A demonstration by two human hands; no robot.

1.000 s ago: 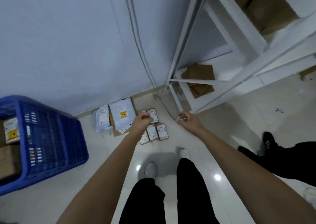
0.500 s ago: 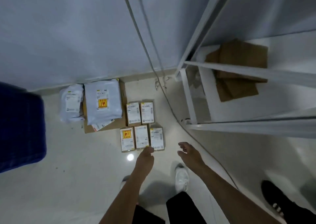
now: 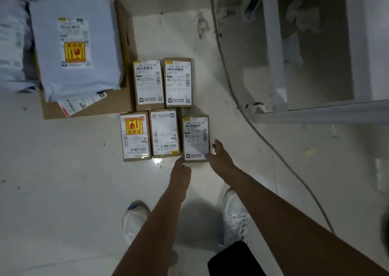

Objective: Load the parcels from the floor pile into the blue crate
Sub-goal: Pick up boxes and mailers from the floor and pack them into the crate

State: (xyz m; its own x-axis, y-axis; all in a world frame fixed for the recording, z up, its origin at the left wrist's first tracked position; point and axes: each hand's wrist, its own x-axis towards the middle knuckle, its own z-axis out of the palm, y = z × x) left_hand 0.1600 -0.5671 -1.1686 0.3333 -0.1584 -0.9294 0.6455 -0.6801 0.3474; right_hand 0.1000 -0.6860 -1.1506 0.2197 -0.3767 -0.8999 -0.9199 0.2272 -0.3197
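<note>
While the person bends over the floor pile, both hands sit at the near end of the rightmost small box (image 3: pixel 195 137) in the front row of three. Left hand (image 3: pixel 180 171) touches its near-left corner, knuckles up, fingers hidden, so its grip cannot be told. Right hand (image 3: pixel 219 156) lies against the near-right edge, thumb raised along the side, fingers at the corner; looks released, not clamped. Box rests flat on the floor (image 3: pixel 63 191). At its 9 o'clock stand the middle box (image 3: pixel 164 133) and the box with a yellow sticker (image 3: pixel 135 136), touching in a row. At 12 o'clock, two more boxes (image 3: pixel 163 84) side by side. At 10 o'clock, a grey mailer bag (image 3: pixel 75 48) lies on flat cardboard (image 3: pixel 117 105). White shoes (image 3: pixel 234 216) at 6 o'clock. A cable (image 3: pixel 252 126) runs at 3 o'clock beside a white shelf frame (image 3: pixel 273 54). Blue crate out of view.
</note>
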